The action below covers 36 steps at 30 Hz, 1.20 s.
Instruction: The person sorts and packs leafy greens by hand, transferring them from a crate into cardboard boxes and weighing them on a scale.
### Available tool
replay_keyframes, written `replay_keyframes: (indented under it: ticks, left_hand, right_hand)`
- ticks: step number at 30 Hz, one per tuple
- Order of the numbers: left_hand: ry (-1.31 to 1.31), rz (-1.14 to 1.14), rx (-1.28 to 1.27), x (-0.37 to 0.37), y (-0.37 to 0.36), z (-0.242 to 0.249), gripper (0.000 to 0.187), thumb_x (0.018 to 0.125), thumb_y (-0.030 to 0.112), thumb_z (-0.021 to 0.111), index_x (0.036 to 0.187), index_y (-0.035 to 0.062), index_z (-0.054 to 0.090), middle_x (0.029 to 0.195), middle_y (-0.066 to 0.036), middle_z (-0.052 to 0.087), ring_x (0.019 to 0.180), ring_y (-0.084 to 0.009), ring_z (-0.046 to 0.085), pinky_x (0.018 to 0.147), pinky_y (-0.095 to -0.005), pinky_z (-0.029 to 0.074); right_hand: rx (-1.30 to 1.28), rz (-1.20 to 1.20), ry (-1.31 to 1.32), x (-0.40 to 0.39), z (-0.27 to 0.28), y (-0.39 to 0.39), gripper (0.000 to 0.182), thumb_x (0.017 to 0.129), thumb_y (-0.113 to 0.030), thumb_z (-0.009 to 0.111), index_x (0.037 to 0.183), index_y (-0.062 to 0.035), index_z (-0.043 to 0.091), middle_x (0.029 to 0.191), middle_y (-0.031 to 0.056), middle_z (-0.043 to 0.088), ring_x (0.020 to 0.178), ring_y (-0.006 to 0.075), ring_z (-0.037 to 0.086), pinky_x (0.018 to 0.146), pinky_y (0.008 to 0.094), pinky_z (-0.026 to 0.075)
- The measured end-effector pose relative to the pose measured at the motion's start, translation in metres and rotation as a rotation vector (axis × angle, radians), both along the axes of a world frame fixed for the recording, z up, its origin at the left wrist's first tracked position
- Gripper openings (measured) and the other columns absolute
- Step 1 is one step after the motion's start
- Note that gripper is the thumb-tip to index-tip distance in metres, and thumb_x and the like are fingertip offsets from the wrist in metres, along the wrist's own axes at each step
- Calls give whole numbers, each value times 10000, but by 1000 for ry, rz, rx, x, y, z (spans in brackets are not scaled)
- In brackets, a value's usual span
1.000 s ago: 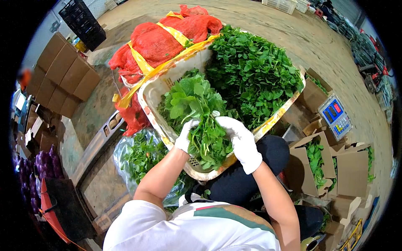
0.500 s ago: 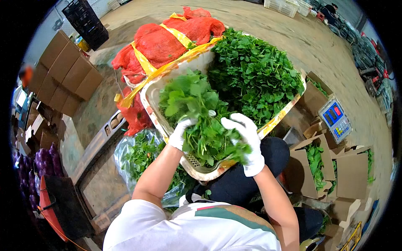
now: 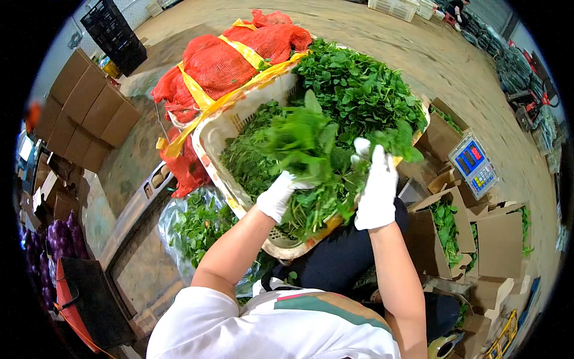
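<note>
The left hand [image 3: 281, 197] grips a leafy bunch [image 3: 302, 146] over a pale slotted crate [image 3: 210, 134]; the right hand [image 3: 378, 194], fingers apart, touches a sprig [image 3: 399, 143], its grip unclear. Beyond it, small-leaved greens [image 3: 359, 90] heap the crate. Left of both hands: a crinkled clear bag [image 3: 170, 239] of greens, bulging red mesh sacks [image 3: 212, 66]. Right: angular cardboard boxes [image 3: 501, 245] holding greens.

One wide head view.
It looks forward and down: left hand [image 3: 278, 197] and right hand [image 3: 378, 197] near, floor [image 3: 359, 33] far.
</note>
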<state>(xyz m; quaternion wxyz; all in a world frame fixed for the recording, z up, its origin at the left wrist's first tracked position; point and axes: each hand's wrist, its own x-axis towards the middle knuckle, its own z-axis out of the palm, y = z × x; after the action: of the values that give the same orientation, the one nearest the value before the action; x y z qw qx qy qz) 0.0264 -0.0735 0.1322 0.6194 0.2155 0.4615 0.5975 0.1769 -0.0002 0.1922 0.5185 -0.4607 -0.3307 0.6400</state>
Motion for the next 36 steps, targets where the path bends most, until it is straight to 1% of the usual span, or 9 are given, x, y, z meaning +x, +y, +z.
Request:
replay_keyframes:
  ticks: [5,8,9,13,18,22,26,31,36]
  left_hand:
    - [244,4,278,18,24,-8,372,746,11,528,1116,34,502,1046,-65,571,906,-166,550,784,-297,450]
    - [748,-13,353,28,31,-31,328,703,50,568,1024,8,520,927,-164,587,831,-205,575,749,-283,451]
    - [1403,-537,175,29,28,27,474,643,164,677,1051,-4,504,1019,-156,563,898,-239,555,793,-293,436]
    - [1034,-436,392,25,28,30,626,612,214,684,1151,22,430,1133,-185,489,1019,-279,498,893,-330,369]
    - [626,-192,293,-44,50,36,287,753,176,631,994,22,598,968,-108,611,894,-159,568,796,-297,434]
    - [1517,262,-68,-101,82,-37,216,718,0,541,885,92,642,825,-101,639,778,-249,608,722,-308,468]
    - [2220,-371,49,-88,91,-52,567,675,-54,508,1193,171,464,1231,-129,431,1122,-283,422,913,-366,359]
    - [2286,-963,-71,-79,102,-87,712,748,38,508,1353,189,162,1308,-161,331,1237,-314,277,1027,-479,157]
    - [2363,-901,212,-96,96,-105,219,760,158,525,962,161,611,1256,-105,406,1214,-294,308,1028,-456,184]
  right_hand:
    - [334,510,-21,-19,-31,-14,990,663,-210,744,1364,-55,63,1319,155,305,1195,205,321,950,274,320]
    - [158,631,-141,-15,-49,-5,691,644,-128,748,1234,-55,395,1143,46,508,988,155,490,872,293,390]
    - [40,515,-125,-11,-42,-5,560,638,-101,734,1132,-40,477,1090,41,538,963,158,503,841,294,403]
    - [2,206,-58,-5,-39,6,314,667,-31,652,970,-23,568,949,37,592,844,171,554,752,294,451]
    - [-291,31,111,16,-39,38,236,695,-237,634,873,-87,594,838,40,601,719,196,583,638,340,504]
    - [-256,42,216,28,-34,47,221,728,-258,591,859,-80,595,857,52,608,752,212,582,686,357,496]
    - [-330,64,235,24,-23,33,204,755,-234,562,885,-79,591,887,45,601,805,195,570,732,331,478]
    - [-331,86,280,22,-20,28,218,760,-239,562,914,-86,586,900,40,597,815,183,566,745,320,469]
    - [-408,105,322,22,-13,26,223,761,-266,558,901,-95,582,903,38,597,822,201,563,757,335,464]
